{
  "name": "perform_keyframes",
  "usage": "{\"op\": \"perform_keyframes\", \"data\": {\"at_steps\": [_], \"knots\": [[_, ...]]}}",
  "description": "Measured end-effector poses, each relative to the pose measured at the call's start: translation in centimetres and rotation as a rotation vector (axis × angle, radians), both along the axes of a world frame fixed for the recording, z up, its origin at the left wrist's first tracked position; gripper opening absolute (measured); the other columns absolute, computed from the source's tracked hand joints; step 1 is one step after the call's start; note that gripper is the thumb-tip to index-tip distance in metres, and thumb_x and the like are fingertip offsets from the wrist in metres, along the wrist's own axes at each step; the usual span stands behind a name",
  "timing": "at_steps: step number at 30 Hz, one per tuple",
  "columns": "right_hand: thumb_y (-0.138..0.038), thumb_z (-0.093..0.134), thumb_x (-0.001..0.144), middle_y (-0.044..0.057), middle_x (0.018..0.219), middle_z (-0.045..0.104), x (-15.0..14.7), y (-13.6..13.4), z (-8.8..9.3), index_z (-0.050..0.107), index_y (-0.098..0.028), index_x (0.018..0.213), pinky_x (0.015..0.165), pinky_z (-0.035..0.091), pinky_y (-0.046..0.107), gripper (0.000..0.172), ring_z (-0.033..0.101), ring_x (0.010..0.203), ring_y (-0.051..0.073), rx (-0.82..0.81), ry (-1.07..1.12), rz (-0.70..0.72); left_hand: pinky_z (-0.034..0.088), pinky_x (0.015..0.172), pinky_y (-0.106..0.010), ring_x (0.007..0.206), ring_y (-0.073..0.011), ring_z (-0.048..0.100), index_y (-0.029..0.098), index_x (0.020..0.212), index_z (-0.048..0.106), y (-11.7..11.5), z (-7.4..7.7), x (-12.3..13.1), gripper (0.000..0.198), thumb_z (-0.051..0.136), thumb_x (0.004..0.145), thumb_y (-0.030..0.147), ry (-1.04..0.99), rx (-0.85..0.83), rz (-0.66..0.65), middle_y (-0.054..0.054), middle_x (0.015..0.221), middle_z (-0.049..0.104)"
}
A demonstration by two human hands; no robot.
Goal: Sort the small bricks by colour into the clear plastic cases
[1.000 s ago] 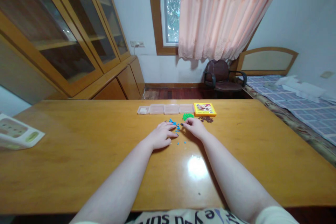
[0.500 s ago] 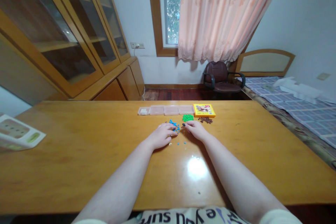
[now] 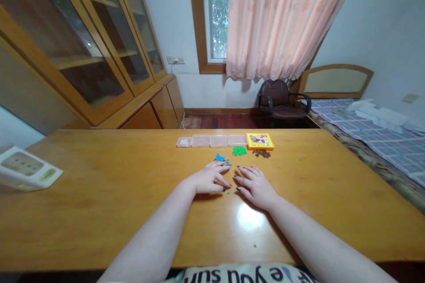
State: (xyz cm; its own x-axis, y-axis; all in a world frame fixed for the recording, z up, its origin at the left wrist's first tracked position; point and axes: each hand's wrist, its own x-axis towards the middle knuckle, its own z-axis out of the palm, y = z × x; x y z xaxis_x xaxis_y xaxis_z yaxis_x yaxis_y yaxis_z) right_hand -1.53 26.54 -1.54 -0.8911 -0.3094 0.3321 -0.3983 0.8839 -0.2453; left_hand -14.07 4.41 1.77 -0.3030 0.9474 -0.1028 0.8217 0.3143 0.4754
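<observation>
On the wooden table, my left hand lies with fingers apart, its fingertips just below a loose pile of small blue pieces. One small blue piece is near its thumb. Facing it, my right hand rests with fingers spread and holds nothing I can see. Beyond the hands sits a heap of small green pieces, and to its right a scatter of small brown pieces. The pieces look like tiny building bricks, too small to make out well. Some blue ones may be hidden under the left fingers.
A row of clear plastic boxes stands near the table's far edge, the leftmost with something white inside. Beside them lies a yellow box with a printed picture. A white object with an oval window stands at the left.
Both hands have moved closer to me. My right hand has gone from fingers pinched together beside the blue pile to fingers spread. The left hand's thumb is now near a single blue piece.
</observation>
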Motion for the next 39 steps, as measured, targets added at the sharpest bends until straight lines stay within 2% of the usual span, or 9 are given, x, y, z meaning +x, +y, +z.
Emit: {"op": "perform_keyframes", "data": {"at_steps": [5, 8, 11, 17, 23, 28, 31, 35, 39], "knots": [[-0.038, 0.051, 0.087, 0.009, 0.129, 0.055, 0.6, 0.1, 0.2, 0.064, -0.029, 0.115, 0.100, 0.030, 0.046, 0.033, 0.047, 0.115, 0.026, 0.004, -0.015, 0.170, 0.010, 0.112, -0.052, 0.139, -0.0288, 0.021, 0.040, 0.106, 0.067, -0.5, 0.7, 0.0, 0.029, 0.060, 0.078, 0.034, 0.041, -0.059, 0.030, 0.004, 0.149, 0.031], [-0.048, 0.052, 0.084, 0.010, 0.138, 0.047, 0.9, -0.4, 0.5, 0.059, -0.031, 0.122, 0.102, 0.028, 0.048, 0.042, 0.043, 0.121, 0.028, 0.032, -0.077, 0.301, 0.011, 0.112, -0.053, 0.138, -0.0289, 0.023, 0.040, 0.106, 0.067, -0.6, 0.4, -0.1, 0.030, 0.062, 0.077, 0.036, 0.063, -0.059, 0.034, 0.003, 0.149, 0.031], [-0.056, 0.052, 0.082, 0.009, 0.146, 0.035, 0.9, -0.8, 0.8, 0.054, -0.034, 0.128, 0.104, 0.024, 0.051, 0.050, 0.036, 0.127, 0.030, 0.061, -0.139, 0.343, 0.011, 0.112, -0.054, 0.138, -0.0298, 0.024, 0.040, 0.107, 0.067, -0.5, 0.0, 0.0, 0.032, 0.063, 0.075, 0.035, 0.096, -0.060, 0.038, 0.003, 0.149, 0.032], [-0.056, 0.047, 0.085, 0.007, 0.150, 0.028, 0.8, -1.0, 0.6, 0.052, -0.036, 0.129, 0.107, 0.020, 0.052, 0.049, 0.029, 0.133, 0.031, 0.078, -0.222, 0.226, 0.012, 0.112, -0.053, 0.138, -0.0270, 0.024, 0.038, 0.112, 0.064, -0.5, -0.8, -0.1, 0.038, 0.060, 0.076, 0.026, 0.236, 0.038, 0.136, 0.002, 0.148, 0.034], [-0.053, 0.049, 0.086, 0.009, 0.152, 0.024, -1.0, -1.4, -0.2, 0.049, -0.034, 0.132, 0.108, 0.013, 0.058, 0.050, 0.019, 0.137, 0.035, 0.085, -0.240, -0.113, 0.014, 0.111, -0.054, 0.137, -0.0284, 0.026, 0.034, 0.123, 0.057, -0.4, -2.5, -1.0, 0.039, 0.052, 0.085, 0.035, 0.246, 0.029, 0.321, -0.005, 0.147, 0.034], [-0.051, 0.044, 0.089, 0.008, 0.147, 0.035, -4.7, -2.6, 0.4, 0.042, -0.029, 0.138, 0.107, 0.006, 0.062, 0.054, 0.018, 0.138, 0.033, 0.103, -0.286, -0.097, 0.017, 0.112, -0.050, 0.136, -0.0234, 0.029, 0.027, 0.136, 0.043, -0.2, -3.2, -1.6, 0.047, 0.045, 0.089, 0.032, 0.216, 0.031, 0.360, -0.008, 0.148, 0.034], [-0.050, 0.042, 0.090, 0.009, 0.144, 0.040, -6.1, -3.0, 0.6, 0.043, -0.024, 0.137, 0.108, 0.007, 0.060, 0.053, 0.021, 0.138, 0.030, 0.047, -0.261, -0.111, 0.020, 0.112, -0.047, 0.135, -0.0224, 0.031, 0.021, 0.140, 0.035, -0.2, -3.1, -1.8, 0.053, 0.044, 0.089, 0.031, 0.199, 0.049, 0.420, -0.009, 0.147, 0.034], [-0.040, 0.044, 0.091, 0.010, 0.142, 0.043, -6.2, -2.2, 0.3, 0.046, -0.023, 0.135, 0.110, 0.012, 0.054, 0.047, 0.029, 0.136, 0.025, -0.040, -0.210, -0.135, 0.032, 0.107, -0.039, 0.125, -0.0221, 0.046, 0.015, 0.134, 0.045, -0.3, -2.5, -2.0, 0.047, 0.041, 0.089, 0.025, 0.238, 0.101, 0.537, -0.011, 0.137, 0.049], [-0.033, 0.044, 0.092, 0.010, 0.132, 0.054, -6.2, -1.2, 0.2, 0.058, -0.020, 0.124, 0.108, 0.027, 0.044, 0.037, 0.044, 0.126, 0.022, -0.137, -0.145, -0.139, 0.046, 0.091, -0.033, 0.098, -0.0198, 0.061, 0.018, 0.104, 0.068, -0.2, -1.7, -2.0, 0.034, 0.042, 0.084, 0.017, 0.254, 0.108, 0.609, -0.007, 0.105, 0.069]]}}
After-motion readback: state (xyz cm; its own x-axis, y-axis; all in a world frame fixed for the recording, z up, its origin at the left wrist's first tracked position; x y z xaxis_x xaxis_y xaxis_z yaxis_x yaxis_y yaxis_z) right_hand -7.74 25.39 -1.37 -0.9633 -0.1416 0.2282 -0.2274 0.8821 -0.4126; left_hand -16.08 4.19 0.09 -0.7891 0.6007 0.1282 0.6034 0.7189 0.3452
